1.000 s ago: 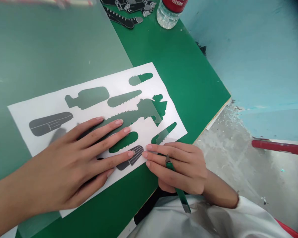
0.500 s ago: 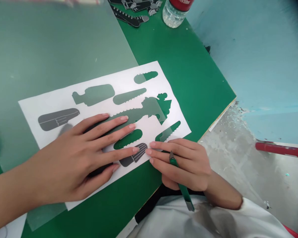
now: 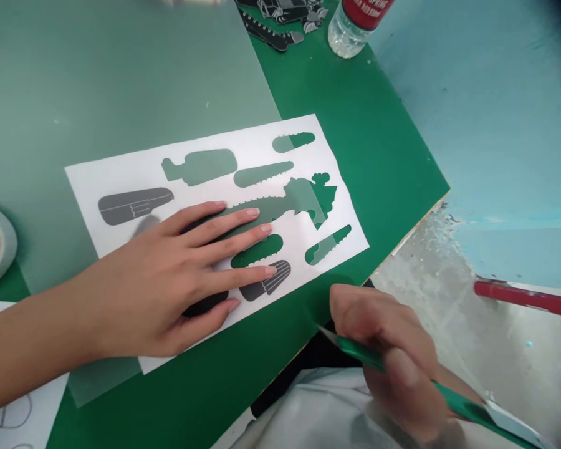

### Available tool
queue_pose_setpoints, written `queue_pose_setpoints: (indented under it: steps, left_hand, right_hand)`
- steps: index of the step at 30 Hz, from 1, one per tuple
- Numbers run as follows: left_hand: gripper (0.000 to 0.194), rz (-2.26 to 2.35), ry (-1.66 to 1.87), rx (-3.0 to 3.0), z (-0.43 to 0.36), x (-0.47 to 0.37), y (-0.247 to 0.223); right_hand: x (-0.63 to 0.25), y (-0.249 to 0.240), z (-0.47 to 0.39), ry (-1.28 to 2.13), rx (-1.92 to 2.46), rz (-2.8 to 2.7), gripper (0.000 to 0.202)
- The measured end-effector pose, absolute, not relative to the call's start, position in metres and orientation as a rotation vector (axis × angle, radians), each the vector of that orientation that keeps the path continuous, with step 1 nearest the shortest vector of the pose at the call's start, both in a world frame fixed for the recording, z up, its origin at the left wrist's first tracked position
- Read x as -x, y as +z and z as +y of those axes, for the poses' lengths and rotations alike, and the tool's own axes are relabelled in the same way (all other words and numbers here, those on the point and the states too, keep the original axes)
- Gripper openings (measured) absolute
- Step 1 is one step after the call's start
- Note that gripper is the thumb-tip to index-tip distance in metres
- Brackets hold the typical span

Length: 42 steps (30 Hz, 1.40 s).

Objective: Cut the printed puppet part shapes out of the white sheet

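Observation:
A white paper sheet (image 3: 84,193) with several cut-out openings lies on the green table (image 3: 383,162), partly over a translucent sheet (image 3: 135,81). My left hand (image 3: 182,280) rests flat on the paper, fingers spread, covering part of a long cut-out. Dark printed shapes remain in the paper: one (image 3: 133,206) at its left and another (image 3: 268,280) by my left fingertips. Off the paper's lower right edge, my right hand (image 3: 390,355) holds a green craft knife (image 3: 364,353), its blade pointing left toward the table edge. The hand is slightly blurred.
Dark cut-out pieces (image 3: 280,37) lie at the top of the table beside a bottle with a red label (image 3: 353,28). A tape roll (image 3: 7,246) sits at the left edge, above a paper with drawn lines (image 3: 42,386). A red bar (image 3: 526,299) shows at the right.
My right hand has lifted off the paper and moved right and down, turning the knife to a flatter angle. The view has shifted, showing more of the tape roll. My left hand stays on the paper.

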<state>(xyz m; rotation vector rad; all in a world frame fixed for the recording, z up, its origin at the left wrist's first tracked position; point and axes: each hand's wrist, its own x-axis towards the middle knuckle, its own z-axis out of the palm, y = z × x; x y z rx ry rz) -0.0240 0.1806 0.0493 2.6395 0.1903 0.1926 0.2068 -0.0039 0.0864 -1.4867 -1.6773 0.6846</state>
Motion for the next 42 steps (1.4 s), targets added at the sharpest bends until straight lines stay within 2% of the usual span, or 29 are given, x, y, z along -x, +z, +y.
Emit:
queue_pose_setpoints:
  steps: [3,7,19,42]
  left_hand:
    - [0.052,0.193,0.202,-2.638,0.181,0.024,0.049]
    - [0.051,0.179,0.213,-2.637,0.181,0.027,0.049]
    - [0.049,0.149,0.261,-2.688,0.180,0.027,0.046]
    - [0.050,0.113,0.281,-2.715,0.181,0.027,0.044]
  right_hand:
    - [-0.203,0.083,0.008,0.751,1.377,-1.762,0.029]
    - [-0.195,0.083,0.017,0.767,1.475,-1.791,0.039]
    - [-0.161,0.063,0.021,0.371,1.608,-1.879,0.036]
    - [-0.153,0.062,0.021,0.333,1.694,-1.954,0.034]
